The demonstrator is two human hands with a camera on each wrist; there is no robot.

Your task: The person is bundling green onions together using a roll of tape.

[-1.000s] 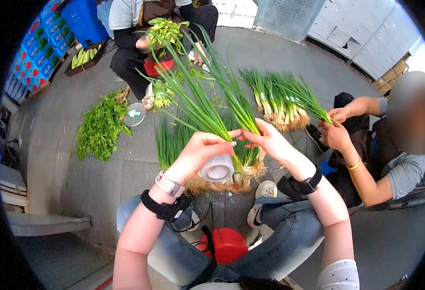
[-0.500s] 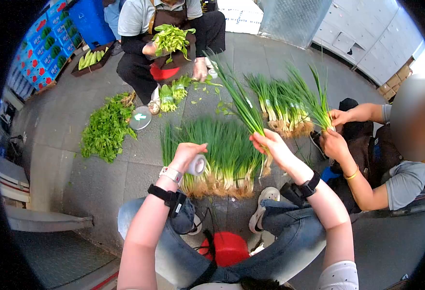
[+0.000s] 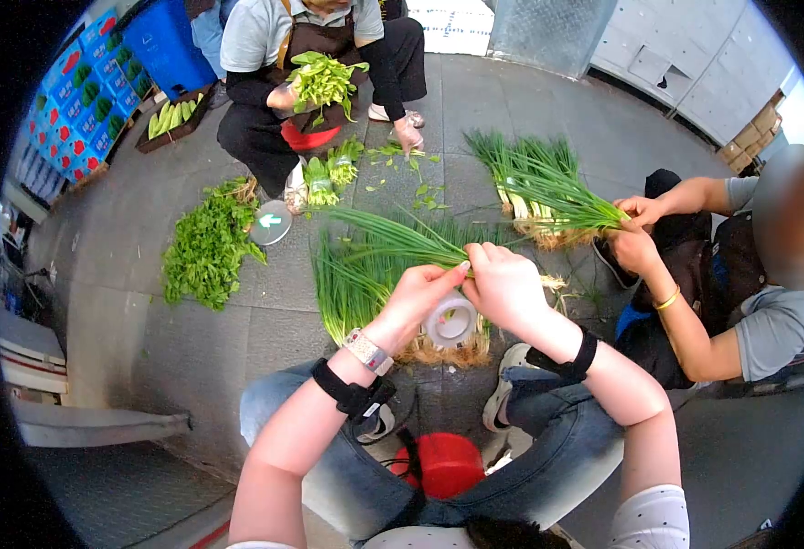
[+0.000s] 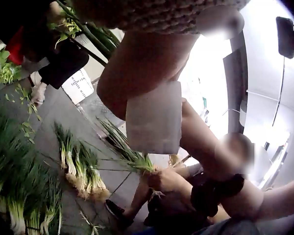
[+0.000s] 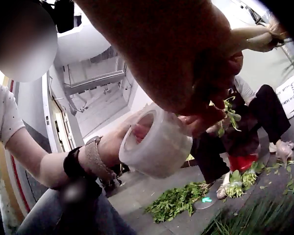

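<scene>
A bunch of long green onions [image 3: 393, 235] slants up and left from my right hand [image 3: 509, 291], whose fingers curl round its stalks. White root ends [image 5: 255, 39] stick out past that hand in the right wrist view. Meeting it from the left, my left hand [image 3: 416, 300] pinches near the stalks with thumb and finger. A roll of clear tape [image 3: 450, 320] hangs at the left fingers; the right wrist view shows the roll [image 5: 157, 147] with a fingertip inside its ring. Below lie rows of green onions [image 3: 352, 284] with roots toward me.
Leafy greens [image 3: 205, 242] lie at left beside a round scale [image 3: 271, 222]. A crouching person [image 3: 320, 41] holds greens at the top. Another person [image 3: 695, 274] at right grips onions by tied bunches [image 3: 530, 183]. A red bucket [image 3: 448, 465] stands between the knees.
The hands were apart half a second ago and now meet. The onions in my right hand have swung over to the left. The tape roll has moved right with my left hand.
</scene>
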